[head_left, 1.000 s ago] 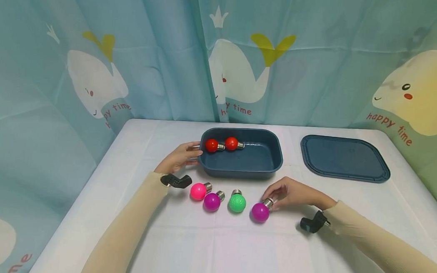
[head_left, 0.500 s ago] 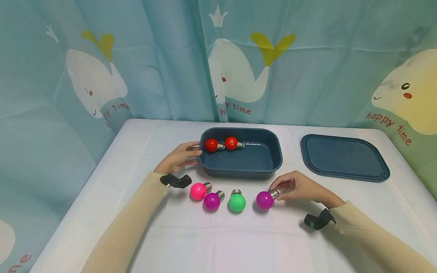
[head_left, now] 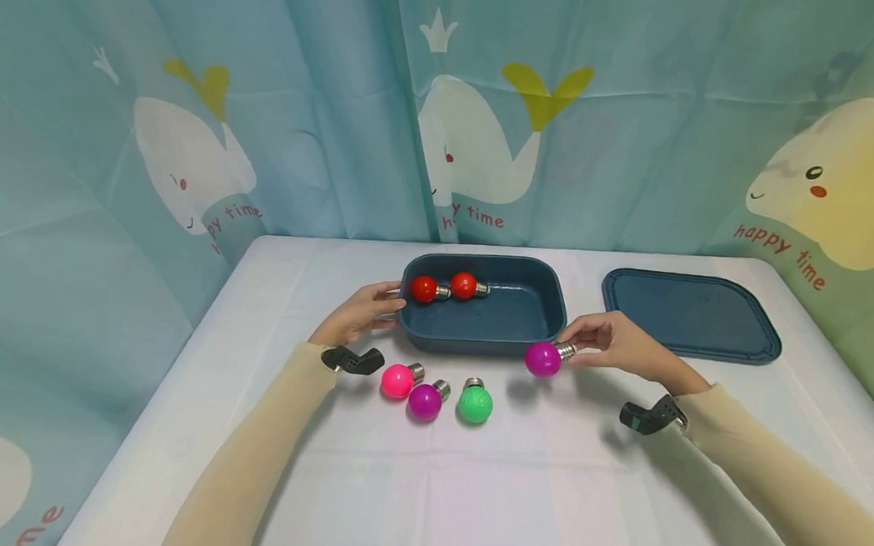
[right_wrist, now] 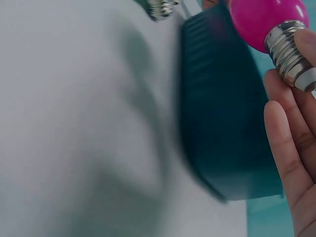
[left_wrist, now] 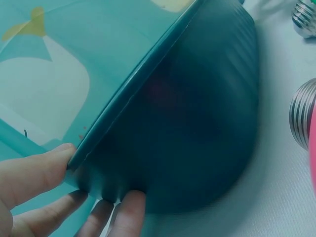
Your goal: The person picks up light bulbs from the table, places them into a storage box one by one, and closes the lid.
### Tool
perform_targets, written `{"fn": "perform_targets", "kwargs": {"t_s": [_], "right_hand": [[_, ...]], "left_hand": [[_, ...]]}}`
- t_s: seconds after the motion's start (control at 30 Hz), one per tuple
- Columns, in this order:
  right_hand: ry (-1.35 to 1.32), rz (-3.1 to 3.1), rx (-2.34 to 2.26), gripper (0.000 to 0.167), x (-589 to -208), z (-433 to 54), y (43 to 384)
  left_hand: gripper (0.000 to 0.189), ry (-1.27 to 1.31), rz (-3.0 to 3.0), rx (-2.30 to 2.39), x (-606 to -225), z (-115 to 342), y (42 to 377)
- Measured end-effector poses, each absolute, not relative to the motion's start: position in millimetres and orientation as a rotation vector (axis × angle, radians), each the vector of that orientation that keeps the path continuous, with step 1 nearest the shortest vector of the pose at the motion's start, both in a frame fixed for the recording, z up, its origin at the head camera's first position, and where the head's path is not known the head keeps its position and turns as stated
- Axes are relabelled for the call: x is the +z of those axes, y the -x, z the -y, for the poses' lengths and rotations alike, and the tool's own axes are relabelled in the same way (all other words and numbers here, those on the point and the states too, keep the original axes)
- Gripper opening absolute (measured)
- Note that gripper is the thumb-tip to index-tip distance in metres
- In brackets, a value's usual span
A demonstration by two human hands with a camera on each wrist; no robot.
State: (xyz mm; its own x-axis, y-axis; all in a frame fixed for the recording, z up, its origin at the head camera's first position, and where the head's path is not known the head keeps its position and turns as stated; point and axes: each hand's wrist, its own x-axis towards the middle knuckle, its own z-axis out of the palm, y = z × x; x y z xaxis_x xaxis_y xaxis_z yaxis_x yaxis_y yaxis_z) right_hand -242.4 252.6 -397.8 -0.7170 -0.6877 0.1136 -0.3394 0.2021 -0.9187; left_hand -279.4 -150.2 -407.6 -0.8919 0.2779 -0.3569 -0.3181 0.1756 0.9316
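My right hand (head_left: 605, 346) pinches a purple light bulb (head_left: 543, 359) by its silver screw base, thumb against fingers. The bulb hangs in the air at the front right corner of a dark blue bin (head_left: 477, 346), its shadow on the cloth below. In the right wrist view the bulb (right_wrist: 269, 22) looks pink, and the base sits between thumb and fingers. My left hand (head_left: 363, 314) rests on the bin's left end; in the left wrist view the thumb (left_wrist: 54, 160) touches the rim and extended fingers touch the outer wall. Two red bulbs (head_left: 424, 289) lie inside the bin.
In front of the bin lie a pink bulb (head_left: 397, 382), another purple bulb (head_left: 424, 402) and a green bulb (head_left: 475, 404). A flat dark blue lid (head_left: 693, 315) lies at the back right of the white-covered table (head_left: 505, 503). A patterned curtain (head_left: 339, 158) hangs behind.
My right hand has lifted the purple bulb off the cloth and carried it away from me and slightly right, to the bin's front right corner. The left hand stays on the bin.
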Motion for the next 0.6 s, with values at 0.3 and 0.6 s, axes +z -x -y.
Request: {"fn": "perform_targets", "kwargs": {"t_s": [0.3, 0.6], "right_hand": [[0.962, -2.204, -1.482, 0.027, -358, -250, 260], [0.909, -2.285, -1.393, 0.030, -322, -235, 278]], "left_hand": [[0.060, 0.010, -1.997, 1.776, -407, 151, 279], [0.061, 0.035, -2.013, 1.766, -407, 151, 278]]}}
